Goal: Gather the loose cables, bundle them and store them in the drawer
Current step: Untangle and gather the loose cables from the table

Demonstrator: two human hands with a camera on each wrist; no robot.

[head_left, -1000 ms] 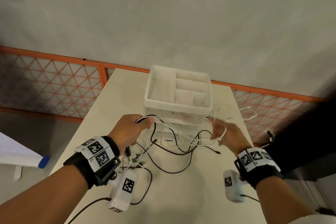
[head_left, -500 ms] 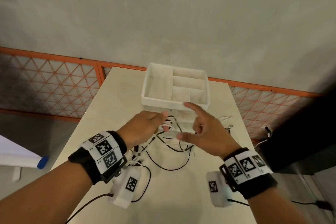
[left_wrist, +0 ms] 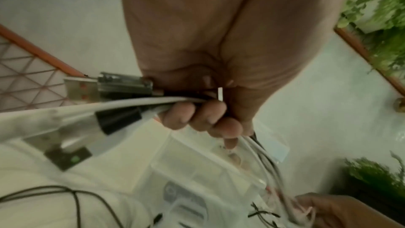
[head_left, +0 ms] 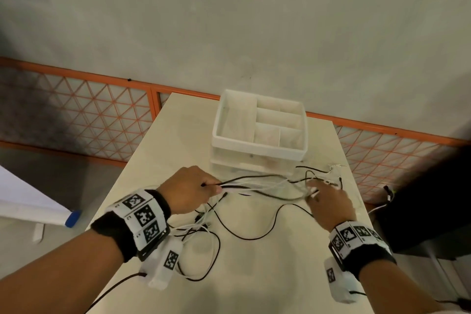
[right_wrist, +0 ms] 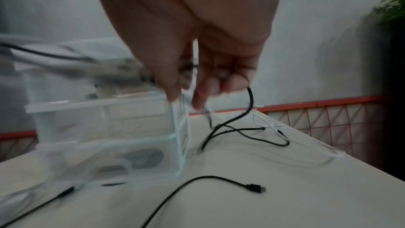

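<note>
Black and white cables (head_left: 257, 183) stretch between my two hands above the table. My left hand (head_left: 188, 190) grips one end of the bundle in a fist; in the left wrist view its fingers (left_wrist: 197, 115) curl round the cords, with USB plugs (left_wrist: 81, 89) sticking out. My right hand (head_left: 328, 199) holds the other end, fingers (right_wrist: 203, 89) curled round a black cable (right_wrist: 247, 108) and white strands. More cable loops (head_left: 204, 245) trail on the table below. The clear plastic drawer unit (head_left: 257, 160) stands behind the cables, with a white divided tray (head_left: 257, 144) on top.
The beige table (head_left: 267, 275) is narrow, with its edges close on both sides. A loose black cable end with a plug (right_wrist: 254, 188) lies on it. An orange lattice fence (head_left: 76, 115) runs behind. A dark object (head_left: 433, 186) stands off the right edge.
My hands were close together half a second ago. The right hand has moved out to the right, drawing the cables taut between the hands. The left hand keeps its grip.
</note>
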